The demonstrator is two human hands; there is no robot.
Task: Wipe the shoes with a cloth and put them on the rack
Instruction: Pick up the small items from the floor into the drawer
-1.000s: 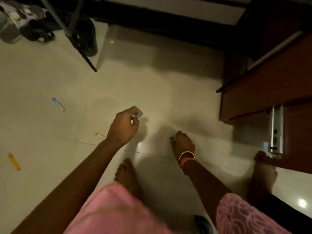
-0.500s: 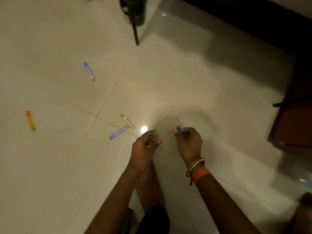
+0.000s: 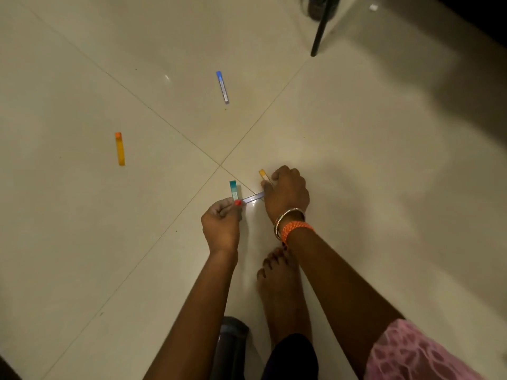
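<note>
No cloth or rack is in view. A dark shoe (image 3: pixel 319 6) lies partly cut off at the top edge. My left hand (image 3: pixel 222 223) grips a teal tube (image 3: pixel 234 190) that sticks up from its fingers, together with a red-tipped piece (image 3: pixel 238 202). My right hand (image 3: pixel 286 193), with bangles on the wrist, reaches down to the floor. Its fingers curl around a yellow tube (image 3: pixel 262 175). A lilac tube (image 3: pixel 253 198) lies on the tiles between the two hands, next to my right thumb.
A blue tube (image 3: pixel 222 87) and an orange tube (image 3: pixel 120 149) lie loose on the cream floor tiles (image 3: pixel 82 242). A black stand leg (image 3: pixel 319 31) stands at the top. My bare foot (image 3: pixel 279 286) and a dark rounded object (image 3: pixel 233 344) are below my hands.
The view has tilted down toward the floor. Both hands moved left to the yellow and lilac tubes. The teal tube went from my right hand to my left; my right hand now takes the yellow one.
</note>
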